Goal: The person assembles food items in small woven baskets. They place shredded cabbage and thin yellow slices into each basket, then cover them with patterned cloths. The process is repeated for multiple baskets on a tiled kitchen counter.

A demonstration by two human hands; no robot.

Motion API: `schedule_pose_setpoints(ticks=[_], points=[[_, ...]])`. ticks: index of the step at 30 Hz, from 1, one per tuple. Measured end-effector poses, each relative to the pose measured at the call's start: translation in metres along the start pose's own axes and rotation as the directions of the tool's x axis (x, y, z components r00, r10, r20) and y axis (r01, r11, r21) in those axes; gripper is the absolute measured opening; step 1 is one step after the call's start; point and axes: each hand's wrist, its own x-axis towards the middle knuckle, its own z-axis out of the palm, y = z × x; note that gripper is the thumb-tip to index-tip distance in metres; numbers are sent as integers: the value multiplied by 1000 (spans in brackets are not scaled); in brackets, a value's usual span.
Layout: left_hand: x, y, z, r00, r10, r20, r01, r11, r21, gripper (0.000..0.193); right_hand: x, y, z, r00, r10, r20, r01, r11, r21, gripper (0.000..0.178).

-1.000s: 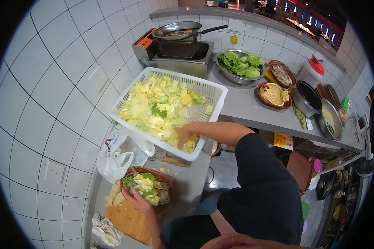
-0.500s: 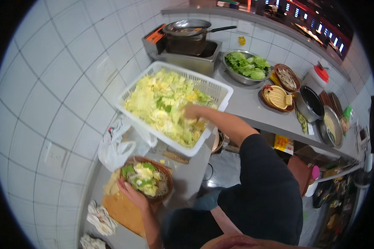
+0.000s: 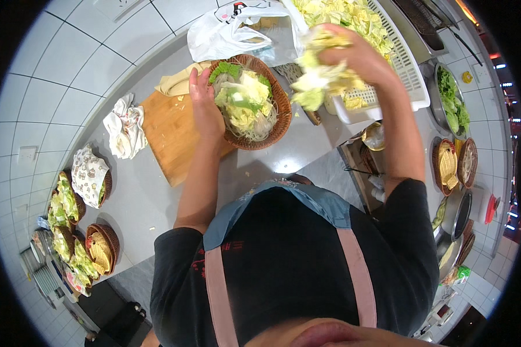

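A handful of torn yellow-green cabbage leaves [image 3: 314, 84] hangs from my right hand [image 3: 359, 58], which is closed around it. That hand is in the air over the near edge of a white slotted crate [image 3: 407, 63] full of similar leaves. To its left on the counter stands a round brown woven basket [image 3: 281, 118]. White noodle-like strands, green lettuce and pale cabbage [image 3: 246, 101] lie inside it. My left hand [image 3: 205, 107] rests along the basket's left side, fingers straight and upright, gripping nothing.
A wooden cutting board [image 3: 165, 130] lies left of the basket, beside a crumpled cloth [image 3: 124, 127]. A cleaver [image 3: 311, 114] lies partly by the crate, near a white plastic bag [image 3: 214, 37]. Filled baskets [image 3: 61, 211] line the far left; a steel bowl of lettuce [image 3: 454, 107] is right.
My right hand has come out of the crate, bringing cabbage leaves toward the basket. My left hand stays at the basket's side. The view has swung left, showing more of the counter.
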Motion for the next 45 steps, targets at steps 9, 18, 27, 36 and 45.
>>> schedule_pose_setpoints(ticks=[9, 18, 27, 36, 45], points=[[3, -53, -14, 928, 229, 295, -370, 678, 635, 70, 82, 86, 202, 903, -426, 51, 380, 739, -556, 59], [-10, -16, 17, 986, 9, 167, -107, 803, 587, 61, 42, 47, 124, 931, -335, 142, 358, 914, -191, 68], [-15, -5, 19, 978, 45, 203, -183, 654, 734, 70, 114, 52, 177, 966, -240, -95, 165, 858, -486, 30], [-4, -4, -13, 985, 164, 51, -169, 865, 473, 65, 63, 63, 110, 969, -199, -149, 192, 979, -65, 41], [33, 0, -6, 963, 153, 223, -270, 586, 764, 51, 49, 92, 147, 848, -231, -477, 311, 946, 95, 32]])
